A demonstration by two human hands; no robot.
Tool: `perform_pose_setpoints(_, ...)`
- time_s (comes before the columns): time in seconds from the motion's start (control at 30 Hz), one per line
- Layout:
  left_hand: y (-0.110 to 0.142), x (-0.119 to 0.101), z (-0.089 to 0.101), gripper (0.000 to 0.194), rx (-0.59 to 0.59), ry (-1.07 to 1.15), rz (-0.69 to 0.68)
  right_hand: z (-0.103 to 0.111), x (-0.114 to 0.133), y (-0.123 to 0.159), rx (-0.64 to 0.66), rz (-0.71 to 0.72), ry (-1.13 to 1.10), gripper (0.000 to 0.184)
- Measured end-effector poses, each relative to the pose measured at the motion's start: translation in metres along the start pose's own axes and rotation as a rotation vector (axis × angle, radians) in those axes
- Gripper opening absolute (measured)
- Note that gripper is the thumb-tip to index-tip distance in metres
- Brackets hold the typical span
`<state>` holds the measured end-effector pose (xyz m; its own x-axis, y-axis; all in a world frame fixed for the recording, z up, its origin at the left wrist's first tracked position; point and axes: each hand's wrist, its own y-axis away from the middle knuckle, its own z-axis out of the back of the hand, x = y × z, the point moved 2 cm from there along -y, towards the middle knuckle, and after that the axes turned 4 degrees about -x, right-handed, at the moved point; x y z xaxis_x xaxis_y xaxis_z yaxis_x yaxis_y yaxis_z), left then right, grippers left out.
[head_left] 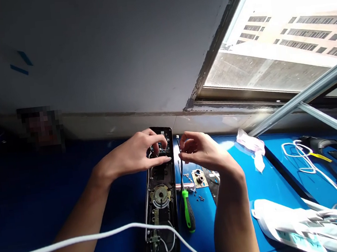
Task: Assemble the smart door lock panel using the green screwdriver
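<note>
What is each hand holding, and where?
Left hand: gripping the top end of a door-lock panel. Right hand: seemingly a thin black cable, near its upper end.

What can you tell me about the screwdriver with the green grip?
The screwdriver lies on the blue work surface, its grip nearest the person and its narrow end pointing away. The grip looks like moulded plastic, bright green with black sides. A thin dark line runs up from it, but whether that is the shaft or a cable is hard to tell. A shiny metal rod lies across its upper end, and a long black panel lies just to its left.
</note>
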<state>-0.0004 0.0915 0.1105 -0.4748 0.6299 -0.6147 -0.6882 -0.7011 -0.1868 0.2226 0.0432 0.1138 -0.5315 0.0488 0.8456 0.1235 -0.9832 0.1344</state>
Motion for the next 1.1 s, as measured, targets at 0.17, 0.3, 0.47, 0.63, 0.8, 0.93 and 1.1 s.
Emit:
perform_pose_setpoints(0.17, -0.007, 0.007, -0.007, 0.021, -0.033, -0.105, -0.076, -0.012, 0.003, -0.007, 0.039, 0.059, -0.038, 0.009)
perform_pose_setpoints(0.3, -0.010, 0.008, -0.011, 0.023, -0.077, -0.206, -0.144, -0.017, 0.002, -0.013, 0.000, 0.009, 0.060, 0.011)
perform_pose_setpoints(0.47, -0.014, 0.004, -0.016, 0.010, -0.191, -0.204, -0.175, -0.017, 0.006, -0.012, -0.002, -0.029, 0.104, 0.008)
perform_pose_setpoints(0.63, -0.022, 0.006, -0.021, 0.013, -0.394, -0.235, -0.155, -0.017, 0.006, -0.013, 0.000, -0.057, 0.113, 0.005)
perform_pose_setpoints(0.8, -0.026, 0.015, -0.028, 0.015, -0.380, -0.238, -0.117, -0.019, 0.002, -0.015, -0.007, -0.070, 0.100, 0.005)
perform_pose_setpoints(0.93, -0.028, 0.020, -0.032, 0.018, -0.328, -0.211, -0.078, -0.021, 0.002, -0.015, -0.012, -0.065, 0.088, 0.005)
perform_pose_setpoints(1.1, -0.031, 0.023, -0.034, 0.020, -0.329, -0.176, -0.084, -0.021, 0.003, -0.015, -0.022, -0.042, 0.093, 0.007)
